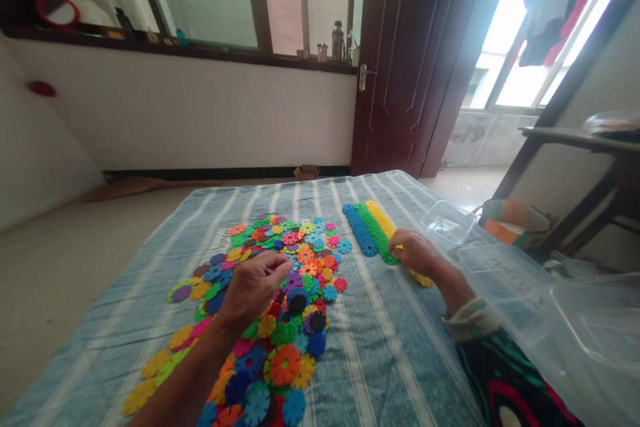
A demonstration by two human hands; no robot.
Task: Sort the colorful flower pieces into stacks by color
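Your two hands are well apart. Your left hand (260, 280) is over the middle of the pile (284, 332) of toothed discs, its thumb and fingers bent in toward each other; you may have a disc between the tips, but I cannot tell. Your right hand (414, 255) lies across the yellow row (379, 215), fingers curled down toward the near end of the green row (374, 229). A bit of yellow shows at those fingertips, though whether you pinch a disc or only touch the row is hidden. The blue row (360, 231) lies just beyond the green one, on the side toward the pile. All of it rests on the striped cloth (363, 360), with clear boxes (505, 277) to your right.

The discs look like thin plastic: light, fairly stiff, unlikely to break, perhaps a little slick on their flat faces. Take one by its notched rim, thumb and forefinger on opposite sides, where the teeth should give grip. In the pile they overlap, so a neighbour could ride up with the one you lift. The rows look like overlapped discs; a sideways nudge would probably spread them, and the soft, wrinkled cloth could shift beneath.
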